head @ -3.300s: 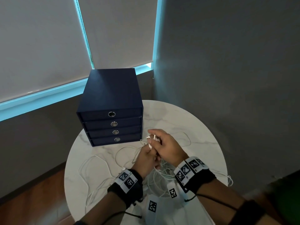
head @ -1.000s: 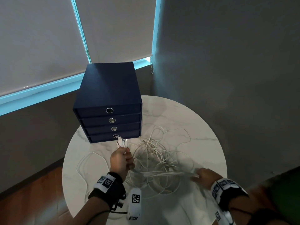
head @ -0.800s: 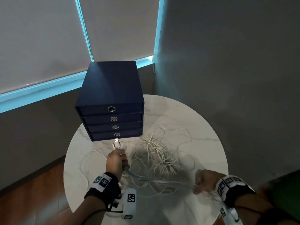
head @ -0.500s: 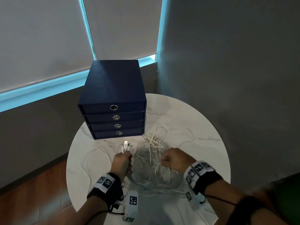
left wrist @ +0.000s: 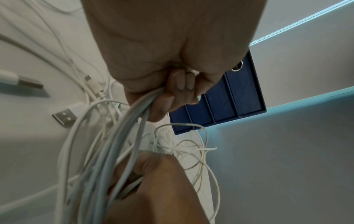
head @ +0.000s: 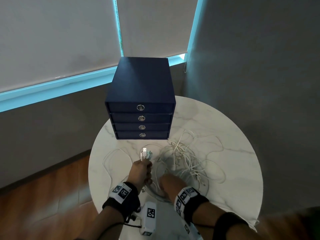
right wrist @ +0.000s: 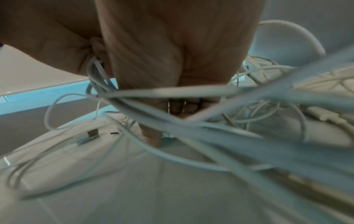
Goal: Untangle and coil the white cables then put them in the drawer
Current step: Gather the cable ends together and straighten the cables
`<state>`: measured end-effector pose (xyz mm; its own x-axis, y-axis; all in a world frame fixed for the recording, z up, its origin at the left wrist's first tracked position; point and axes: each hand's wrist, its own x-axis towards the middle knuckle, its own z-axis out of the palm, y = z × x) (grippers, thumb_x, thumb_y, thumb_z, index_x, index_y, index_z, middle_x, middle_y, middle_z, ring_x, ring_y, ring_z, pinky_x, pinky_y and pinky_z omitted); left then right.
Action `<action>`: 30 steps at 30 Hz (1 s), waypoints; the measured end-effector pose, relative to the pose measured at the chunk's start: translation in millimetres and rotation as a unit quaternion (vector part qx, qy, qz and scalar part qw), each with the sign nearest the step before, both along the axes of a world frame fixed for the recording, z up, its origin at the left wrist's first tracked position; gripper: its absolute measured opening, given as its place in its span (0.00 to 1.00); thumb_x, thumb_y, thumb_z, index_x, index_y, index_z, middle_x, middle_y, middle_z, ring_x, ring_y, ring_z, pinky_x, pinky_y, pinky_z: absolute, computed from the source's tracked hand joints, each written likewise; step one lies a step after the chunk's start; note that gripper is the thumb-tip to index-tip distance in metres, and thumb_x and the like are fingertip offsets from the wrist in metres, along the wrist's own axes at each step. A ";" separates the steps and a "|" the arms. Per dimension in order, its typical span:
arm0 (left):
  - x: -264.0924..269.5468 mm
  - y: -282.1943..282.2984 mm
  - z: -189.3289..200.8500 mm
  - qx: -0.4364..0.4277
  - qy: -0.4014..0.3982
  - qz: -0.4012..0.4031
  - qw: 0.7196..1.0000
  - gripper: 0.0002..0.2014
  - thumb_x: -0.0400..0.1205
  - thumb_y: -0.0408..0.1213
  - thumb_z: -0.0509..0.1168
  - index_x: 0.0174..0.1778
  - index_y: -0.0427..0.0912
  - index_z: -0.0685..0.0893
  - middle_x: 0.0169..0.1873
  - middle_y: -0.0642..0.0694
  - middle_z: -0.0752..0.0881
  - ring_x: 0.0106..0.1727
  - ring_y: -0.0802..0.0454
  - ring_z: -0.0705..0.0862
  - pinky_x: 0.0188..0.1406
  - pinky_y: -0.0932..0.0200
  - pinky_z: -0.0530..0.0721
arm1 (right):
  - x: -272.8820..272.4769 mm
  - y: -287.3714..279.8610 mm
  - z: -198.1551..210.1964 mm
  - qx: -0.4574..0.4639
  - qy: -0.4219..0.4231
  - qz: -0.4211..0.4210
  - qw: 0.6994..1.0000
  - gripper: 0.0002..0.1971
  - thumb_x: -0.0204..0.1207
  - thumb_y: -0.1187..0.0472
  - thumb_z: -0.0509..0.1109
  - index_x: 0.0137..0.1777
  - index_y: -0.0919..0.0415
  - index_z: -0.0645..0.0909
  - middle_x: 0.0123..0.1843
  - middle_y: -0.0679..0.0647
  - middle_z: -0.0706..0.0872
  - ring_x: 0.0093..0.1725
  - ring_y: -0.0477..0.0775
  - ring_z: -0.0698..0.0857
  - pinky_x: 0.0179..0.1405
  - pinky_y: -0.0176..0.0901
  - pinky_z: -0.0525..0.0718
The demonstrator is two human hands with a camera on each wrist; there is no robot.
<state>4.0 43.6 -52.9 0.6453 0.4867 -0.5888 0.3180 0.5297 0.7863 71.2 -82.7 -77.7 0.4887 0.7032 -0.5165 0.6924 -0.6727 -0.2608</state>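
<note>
A tangle of white cables [head: 187, 160] lies on the round marble table [head: 233, 135], in front of a navy four-drawer box [head: 141, 94] whose drawers are all shut. My left hand [head: 141, 172] grips a bundle of white cables [left wrist: 134, 115], and USB plugs [head: 145, 152] stick out above the fist. My right hand [head: 168, 183] is close beside it, fingers curled round the same strands [right wrist: 153, 109], which loop between the two hands. In the right wrist view the cables are blurred.
Loose cable loops [head: 114, 158] spread left of my hands, and more reach the right side [head: 214, 172]. A loose USB plug [left wrist: 64, 116] lies on the tabletop. The table stands in a corner under window blinds [head: 60, 37], with wooden floor [head: 43, 196] to the left.
My right hand, which had pulled the cables far out to the right, has swung back to my left hand, bringing a loop round. My left hand stays gripping the plug ends.
</note>
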 end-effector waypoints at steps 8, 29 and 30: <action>2.5 1.7 6.7 -0.022 -0.025 0.023 0.999 0.15 0.83 0.31 0.55 0.28 0.43 0.69 0.19 0.49 0.65 0.20 0.53 0.59 0.26 0.61 0.58 | 17.9 -9.3 16.7 0.060 0.057 -0.018 0.996 0.08 0.79 0.61 0.68 0.48 0.65 0.86 0.49 0.64 0.88 0.53 0.63 0.87 0.46 0.41 0.76; 29.8 -13.3 37.9 0.016 -0.116 -0.010 0.993 0.18 0.91 0.45 0.53 0.38 0.41 0.75 0.22 0.52 0.65 0.20 0.56 0.62 0.24 0.61 0.66 | 98.2 -11.0 236.4 0.678 0.079 -0.210 0.700 0.18 0.73 0.67 0.70 0.21 0.62 0.78 0.49 0.52 0.91 0.48 0.49 0.86 0.51 0.39 0.80; 30.6 -13.1 40.9 0.013 -0.124 -0.012 0.992 0.18 0.91 0.45 0.53 0.38 0.42 0.75 0.22 0.52 0.65 0.20 0.56 0.62 0.23 0.61 0.67 | 97.0 -10.4 232.9 0.674 0.112 -0.218 0.697 0.19 0.72 0.69 0.68 0.20 0.63 0.75 0.50 0.55 0.92 0.47 0.54 0.85 0.50 0.42 0.80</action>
<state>34.6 30.5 -12.0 0.7804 0.4824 -0.3978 0.1259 0.5020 0.8557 168.2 -93.1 155.1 0.8214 0.4322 0.3721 0.3394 0.1539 -0.9280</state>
